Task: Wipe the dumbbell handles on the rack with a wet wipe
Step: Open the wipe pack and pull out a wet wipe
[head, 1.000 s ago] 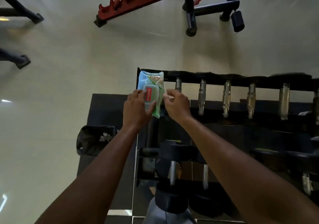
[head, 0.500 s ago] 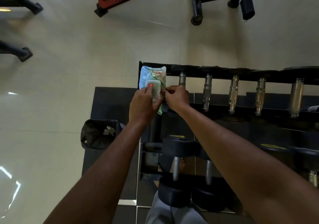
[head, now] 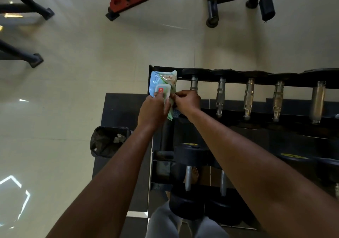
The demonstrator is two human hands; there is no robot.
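With the left hand [head: 153,109] gripping the wet-wipe pack [head: 162,89] at the dumbbell rack's [head: 238,83] left end, the right hand [head: 187,102] pinches at its opening, apparently fetching a wipe; next comes pulling one free for the handles [head: 221,98].

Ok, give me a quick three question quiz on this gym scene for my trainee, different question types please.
1. True or false: the left hand holds the wet wipe pack.
2. Where is the bin? A) on the rack B) on the floor left of the rack C) under the red bench
3. Fill in: the right hand pinches at the pack's ____ edge.

Key: 1 true; 2 B; 3 right.
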